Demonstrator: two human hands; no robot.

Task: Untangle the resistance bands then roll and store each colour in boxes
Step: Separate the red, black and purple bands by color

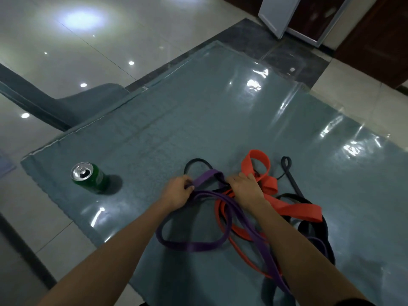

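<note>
Purple band (194,247), tangled with orange band (295,210) and black band (325,230), lies right of the green can (92,178); our left hand (178,192) and right hand (246,189) grip its loop. Beyond the can, bare table (198,107) reaches its far edge.

The surface (198,111) showed grainy blue-grey cloth under glossy, wrinkled clear plastic. The purple band (192,246), orange band (298,212) and black band (287,166) looked matt and rubbery. The can (89,177) had a shiny metal top. The floor (66,51) tiles gleamed, polished.

Glass table (198,107): tangled bands (295,210), green can (90,177).
</note>
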